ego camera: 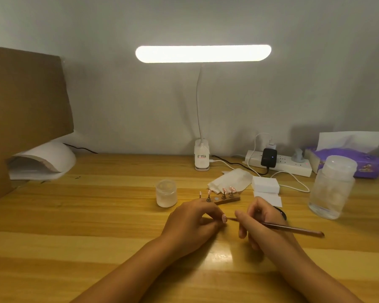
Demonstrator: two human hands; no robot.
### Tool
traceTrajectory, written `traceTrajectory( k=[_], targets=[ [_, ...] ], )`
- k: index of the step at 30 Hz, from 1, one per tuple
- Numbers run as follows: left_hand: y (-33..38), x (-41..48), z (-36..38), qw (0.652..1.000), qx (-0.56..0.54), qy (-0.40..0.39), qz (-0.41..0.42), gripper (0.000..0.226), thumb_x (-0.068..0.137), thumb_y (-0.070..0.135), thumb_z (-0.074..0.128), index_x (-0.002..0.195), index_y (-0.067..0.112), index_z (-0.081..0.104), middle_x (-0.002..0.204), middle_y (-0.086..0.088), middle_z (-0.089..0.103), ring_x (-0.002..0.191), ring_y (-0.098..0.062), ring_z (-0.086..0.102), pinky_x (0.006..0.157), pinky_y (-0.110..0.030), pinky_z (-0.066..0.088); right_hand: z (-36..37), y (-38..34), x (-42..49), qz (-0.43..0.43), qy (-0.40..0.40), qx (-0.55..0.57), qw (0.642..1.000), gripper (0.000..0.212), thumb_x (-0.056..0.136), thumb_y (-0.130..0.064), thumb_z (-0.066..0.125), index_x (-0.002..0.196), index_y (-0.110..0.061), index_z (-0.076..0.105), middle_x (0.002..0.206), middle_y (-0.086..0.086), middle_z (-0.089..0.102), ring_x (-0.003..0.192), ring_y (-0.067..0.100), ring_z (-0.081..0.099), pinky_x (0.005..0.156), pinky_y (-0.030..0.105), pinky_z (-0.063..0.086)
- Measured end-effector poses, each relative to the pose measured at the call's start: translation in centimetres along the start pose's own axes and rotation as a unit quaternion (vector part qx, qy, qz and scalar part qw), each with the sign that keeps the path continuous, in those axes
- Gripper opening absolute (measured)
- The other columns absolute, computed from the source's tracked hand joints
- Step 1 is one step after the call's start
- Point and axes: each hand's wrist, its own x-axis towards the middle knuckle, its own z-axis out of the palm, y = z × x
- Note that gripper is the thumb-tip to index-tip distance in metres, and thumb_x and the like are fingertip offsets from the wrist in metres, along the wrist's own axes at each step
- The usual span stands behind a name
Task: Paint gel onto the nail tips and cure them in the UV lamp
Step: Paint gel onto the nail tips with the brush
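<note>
Head view, single frame.
Left forearm (127, 270): bare from the frame edge up to the wrist.
Right forearm (311, 272): likewise bare along its whole visible length.
Left hand (190, 224) and right hand (260, 224): bare.
Right-hand fingers (240, 224) are slender; the one nail showing is short and plain.
Left-hand nails: hidden from this view.
</note>
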Motion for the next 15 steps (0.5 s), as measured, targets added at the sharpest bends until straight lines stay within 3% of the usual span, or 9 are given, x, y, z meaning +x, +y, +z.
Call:
traceTrajectory(
  k=[2,6,10,13,15],
  targets=[
    [0.03,-0.03,-0.01,1.000,-0.003,0.000,0.000,0.008,0.087,0.035,0.070,0.094,0.036,0.073,0.096,0.017,0.067,0.092,0.000,0.062,0.078,-0.037,0.052,0.14,-0.08,0.01,0.000,0.006,-0.005,1.000,0.026,0.089,-0.035,0.064,0.088,-0.012,0.052,0.065,0.001,0.070,0.041,0.004,0.052,0.040,0.016,0.041],
    [0.00,-0.05,-0.04,1.000,0.001,-0.003,0.000,0.007,0.086,0.035,0.072,0.092,0.035,0.073,0.094,0.018,0.065,0.091,-0.001,0.061,0.078,-0.036,0.052,0.27,0.01,-0.04,-0.003,-0.018,-0.032,0.999,0.019,0.088,-0.020,0.066,0.079,-0.008,0.053,0.050,0.000,0.061,0.040,0.001,0.052,0.040,0.014,0.039],
    [-0.06,-0.09,-0.09,1.000,-0.010,0.000,0.004,0.007,0.084,0.034,0.074,0.086,0.040,0.070,0.091,0.018,0.062,0.083,0.004,0.057,0.079,-0.023,0.045,-0.35,-0.32,-0.14,0.010,0.039,0.061,0.997,0.036,0.086,-0.044,0.063,0.089,-0.010,0.054,0.050,0.001,0.059,0.039,0.009,0.049,0.038,0.018,0.039],
    [-0.06,-0.08,-0.09,1.000,-0.014,0.006,0.002,0.014,0.083,0.030,0.075,0.081,0.040,0.067,0.090,0.015,0.064,0.069,0.006,0.052,0.101,-0.021,0.038,-0.35,-0.73,-0.33,-0.011,0.015,0.078,0.997,0.035,0.076,-0.048,0.066,0.091,-0.017,0.063,0.060,0.004,0.067,0.046,0.010,0.056,0.043,0.017,0.043],
    [-0.08,-0.12,-0.18,1.000,-0.028,0.007,-0.004,0.016,0.083,0.027,0.075,0.080,0.040,0.067,0.090,0.014,0.065,0.066,0.007,0.052,0.106,-0.022,0.036,-0.16,-0.87,-0.57,-0.032,0.004,0.083,0.996,0.028,0.076,-0.047,0.063,0.083,-0.021,0.068,0.064,0.005,0.068,0.049,0.009,0.057,0.044,0.017,0.044]
  ],
)
